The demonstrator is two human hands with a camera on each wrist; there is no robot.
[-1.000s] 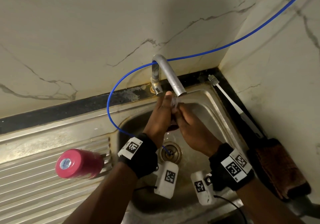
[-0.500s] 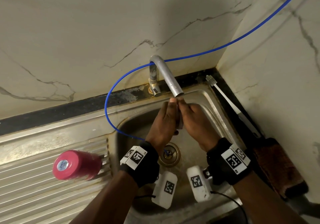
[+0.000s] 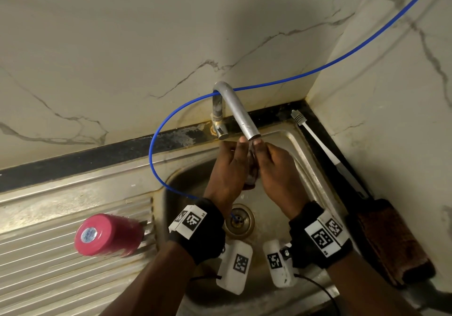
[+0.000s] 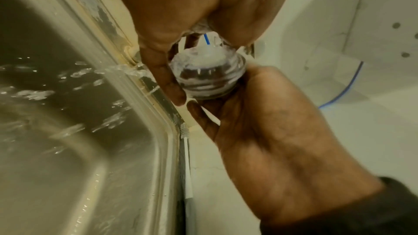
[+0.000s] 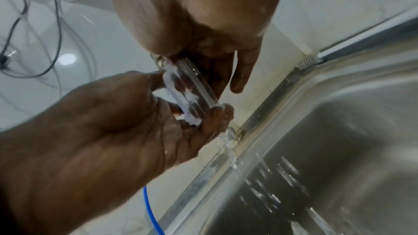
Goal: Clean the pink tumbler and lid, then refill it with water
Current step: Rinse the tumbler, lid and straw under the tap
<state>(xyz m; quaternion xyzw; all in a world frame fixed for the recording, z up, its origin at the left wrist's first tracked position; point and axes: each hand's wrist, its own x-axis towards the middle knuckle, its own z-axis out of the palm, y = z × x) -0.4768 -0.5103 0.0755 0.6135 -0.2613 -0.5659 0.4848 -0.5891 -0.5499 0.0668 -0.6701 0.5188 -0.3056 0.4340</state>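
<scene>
Together, two hands, left hand (image 3: 230,168) and right hand (image 3: 276,171), clasp one clear ridged plastic lid (image 4: 207,76) beneath one steel tap (image 3: 238,112); one pink cylindrical tumbler (image 3: 107,235) lies nearby.

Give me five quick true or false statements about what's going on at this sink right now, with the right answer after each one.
1. Both hands hold the clear lid under the tap. True.
2. The pink tumbler is in the left hand. False: it stands upside down on the ridged draining board, left of the basin.
3. Water is splashing into the sink. True.
4. The white brush is in the right hand. False: it lies on the ledge along the right wall.
5. The blue tube stops at the tap. False: it loops down into the basin towards the drain.
</scene>
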